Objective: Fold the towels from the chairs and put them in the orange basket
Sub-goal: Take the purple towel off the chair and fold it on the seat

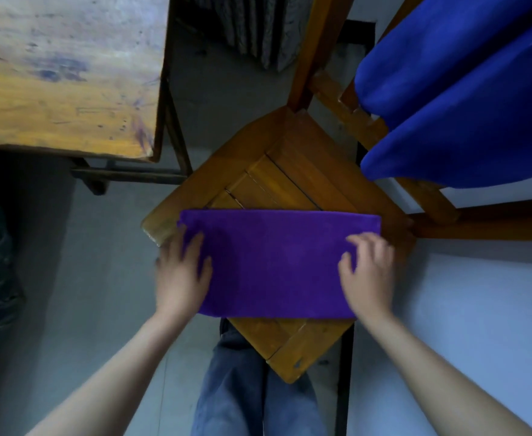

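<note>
Folded purple towel flat on chair seat

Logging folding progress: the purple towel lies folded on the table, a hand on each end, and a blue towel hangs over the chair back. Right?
Not the table: the head view shows the purple towel folded on the chair seat. The left hand and right hand do rest on its ends, and the blue towel hangs over the chair back.
</note>
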Tool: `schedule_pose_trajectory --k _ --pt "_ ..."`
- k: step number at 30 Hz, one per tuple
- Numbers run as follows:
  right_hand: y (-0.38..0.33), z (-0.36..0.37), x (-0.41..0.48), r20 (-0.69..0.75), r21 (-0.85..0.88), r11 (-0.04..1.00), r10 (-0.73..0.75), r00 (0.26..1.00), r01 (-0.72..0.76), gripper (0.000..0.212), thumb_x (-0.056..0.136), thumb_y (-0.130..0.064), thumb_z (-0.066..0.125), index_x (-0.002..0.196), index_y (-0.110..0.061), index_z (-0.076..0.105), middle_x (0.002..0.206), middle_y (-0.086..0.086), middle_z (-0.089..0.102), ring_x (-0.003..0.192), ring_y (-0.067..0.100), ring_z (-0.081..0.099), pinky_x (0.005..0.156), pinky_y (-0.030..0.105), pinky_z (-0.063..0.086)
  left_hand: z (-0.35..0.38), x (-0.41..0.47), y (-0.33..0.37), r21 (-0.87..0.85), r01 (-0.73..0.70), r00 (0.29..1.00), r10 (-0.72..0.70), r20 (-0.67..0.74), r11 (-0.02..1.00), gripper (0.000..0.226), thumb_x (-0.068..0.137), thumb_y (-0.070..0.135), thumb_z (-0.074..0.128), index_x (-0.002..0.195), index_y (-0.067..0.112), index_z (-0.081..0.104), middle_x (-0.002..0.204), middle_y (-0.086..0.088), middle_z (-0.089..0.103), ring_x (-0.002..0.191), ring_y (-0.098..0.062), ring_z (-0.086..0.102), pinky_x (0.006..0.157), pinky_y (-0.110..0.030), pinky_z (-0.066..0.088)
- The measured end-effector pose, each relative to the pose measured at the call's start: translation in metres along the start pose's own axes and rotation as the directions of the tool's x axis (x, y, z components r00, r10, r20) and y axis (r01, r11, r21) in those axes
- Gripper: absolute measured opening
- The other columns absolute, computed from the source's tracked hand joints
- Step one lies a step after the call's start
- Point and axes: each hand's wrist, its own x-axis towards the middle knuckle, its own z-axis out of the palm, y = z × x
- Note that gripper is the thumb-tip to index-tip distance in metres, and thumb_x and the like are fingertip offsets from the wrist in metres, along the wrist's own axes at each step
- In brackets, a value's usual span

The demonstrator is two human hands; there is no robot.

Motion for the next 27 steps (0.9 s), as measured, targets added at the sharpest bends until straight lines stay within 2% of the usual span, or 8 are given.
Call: schedule_pose_trajectory --k 3,7,11,16,18,21,24,27 --pt "-0.011 0.016 -0.031 0.257 -0.143 0.968 -0.164 0.952 0.205 0.038 0.065 -0.013 0.080 0.101 -0.010 0.069 0.109 0.018 0.065 0.097 0.035 0.064 0.071 0.040 0.055 0.023 -0.022 0.018 0.207 -0.252 0.958 0.214 0.191 0.945 0.055 0.078 0.034 0.040 0.126 0.009 0.047 0.133 -0.025 0.049 0.123 -0.039 0.036 0.086 -0.057 0.046" --pt "0.004 0.025 -0.034 0.397 -0.233 0.955 -0.079 0.914 0.183 0.050 0.057 -0.017 0.085 0.104 -0.012 0.069 0.114 0.018 0.064 0.101 0.035 0.064 0.069 0.045 0.055 0.034 -0.025 0.020 0.304 -0.229 0.933 0.119 0.341 0.925 0.062 0.075 0.044 0.035 0.131 0.016 0.040 0.132 -0.022 0.052 0.119 -0.042 0.050 0.083 -0.057 0.048" --pt "0.033 0.012 -0.022 0.330 -0.243 0.970 0.101 0.939 -0.019 0.039 0.081 -0.012 0.066 0.119 -0.009 0.060 0.131 0.018 0.051 0.118 0.037 0.049 0.085 0.047 0.047 0.034 -0.019 -0.005 0.357 -0.232 0.934 0.104 0.342 0.905 0.061 0.078 0.048 0.036 0.133 0.022 0.042 0.136 -0.020 0.048 0.121 -0.044 0.047 0.088 -0.059 0.044" --pt "0.059 -0.003 -0.021 0.282 -0.200 0.897 0.437 0.854 -0.393 0.045 0.090 -0.022 0.055 0.132 -0.010 0.046 0.139 0.017 0.037 0.126 0.035 0.036 0.096 0.045 0.038 0.023 -0.025 -0.033 0.346 0.053 0.972 -0.129 0.198 0.937 0.061 0.090 0.040 0.049 0.144 0.021 0.031 0.150 -0.024 0.023 0.137 -0.046 0.019 0.106 -0.060 0.024" --pt "0.058 -0.008 -0.023 0.276 -0.128 0.855 0.518 0.810 -0.503 0.051 0.090 -0.022 0.056 0.136 -0.009 0.040 0.138 0.018 0.037 0.125 0.035 0.037 0.096 0.044 0.038 0.016 -0.032 -0.033 0.304 0.181 0.954 -0.242 0.179 0.935 0.066 0.090 0.038 0.050 0.147 0.019 0.023 0.152 -0.023 0.014 0.140 -0.041 0.012 0.108 -0.054 0.021" --pt "0.045 -0.011 -0.028 0.281 0.081 0.739 0.627 0.726 -0.669 0.052 0.090 -0.020 0.058 0.136 -0.006 0.039 0.137 0.021 0.039 0.120 0.038 0.044 0.093 0.039 0.040 0.008 -0.041 -0.025 0.203 0.244 0.939 -0.283 0.193 0.948 0.065 0.090 0.035 0.051 0.146 0.018 0.022 0.152 -0.021 0.018 0.137 -0.039 0.022 0.103 -0.051 0.029" --pt "0.039 -0.004 -0.031 0.379 0.155 0.641 0.664 0.645 -0.751 0.053 0.089 -0.020 0.060 0.136 -0.007 0.038 0.135 0.019 0.040 0.115 0.038 0.049 0.090 0.038 0.043 0.010 -0.047 -0.017 -0.102 0.336 0.907 -0.292 0.302 0.937 0.066 0.090 0.025 0.053 0.147 0.021 0.018 0.142 -0.015 0.040 0.117 -0.035 0.049 0.089 -0.043 0.044" --pt "0.044 0.001 -0.030 0.378 0.155 0.610 0.690 0.617 -0.777 0.052 0.085 -0.015 0.065 0.132 -0.007 0.043 0.129 0.019 0.051 0.110 0.037 0.055 0.092 0.043 0.048 0.012 -0.049 -0.009 -0.356 0.440 0.885 -0.332 0.326 0.824 0.064 0.090 0.014 0.054 0.146 0.022 0.023 0.127 -0.011 0.055 0.096 -0.025 0.056 0.080 -0.036 0.046"
